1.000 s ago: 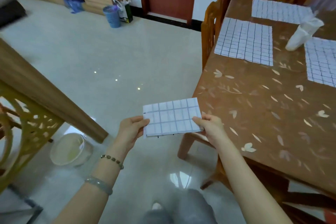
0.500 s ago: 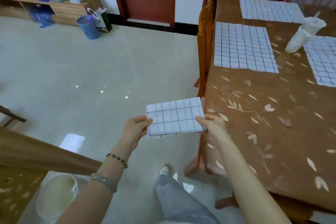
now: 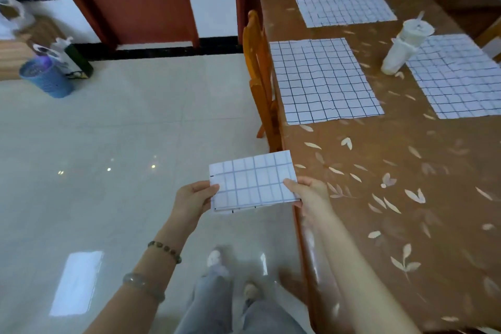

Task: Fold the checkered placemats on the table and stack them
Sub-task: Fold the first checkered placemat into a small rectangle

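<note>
Head view, what was held: a folded checkered placemat (image 3: 253,181), a small flat rectangle, was held in the air between both hands, over the floor (image 3: 130,144) and just off the counter's left edge.
Head view, left hand (image 3: 193,202): closed in a pinch on the placemat's left short edge, thumb on top.
Head view, right hand (image 3: 309,194): closed in a pinch on the right short edge, fingers curled underneath; this hand sat right at the counter's edge.
Head view, long axis: the folded placemat ran left to right, from one hand to the other, with its far right corner just overlapping the counter (image 3: 406,198) edge.
Head view, key relation: the bare patterned counter surface lay directly to the right of the placemat, so the right hand was the nearer one to lead a short sideways carry and set-down, most likely to start the stack.
Head view, mats left to fold: three lay flat and unfolded further up the counter, the nearest flat placemat (image 3: 322,78) ahead and right, another at the far end (image 3: 343,7), a third on the right side (image 3: 458,76).
Head view, obstacle: a white lidded cup (image 3: 405,47) stood between the nearest and right-side mats, well apart from the hands.
</note>
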The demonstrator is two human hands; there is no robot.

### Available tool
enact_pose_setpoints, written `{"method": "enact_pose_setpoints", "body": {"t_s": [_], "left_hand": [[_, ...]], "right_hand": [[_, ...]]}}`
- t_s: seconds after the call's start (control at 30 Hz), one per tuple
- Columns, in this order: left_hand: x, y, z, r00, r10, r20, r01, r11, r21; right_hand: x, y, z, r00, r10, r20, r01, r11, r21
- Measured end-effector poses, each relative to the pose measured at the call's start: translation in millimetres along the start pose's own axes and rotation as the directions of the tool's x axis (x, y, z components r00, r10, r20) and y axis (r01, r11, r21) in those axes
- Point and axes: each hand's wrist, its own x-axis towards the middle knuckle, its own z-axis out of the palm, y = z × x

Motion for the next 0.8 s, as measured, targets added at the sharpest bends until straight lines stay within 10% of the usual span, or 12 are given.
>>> {"method": "enact_pose_setpoints", "body": {"t_s": [0.8], "left_hand": [[185.2, 74.4, 152.5, 0.744, -0.310, 0.593, 0.005, 0.889, 0.458]], "right_hand": [[71.1, -30.6, -35.3, 0.749, 0.202, -0.631, 0.088, 0.914, 0.397]]}}
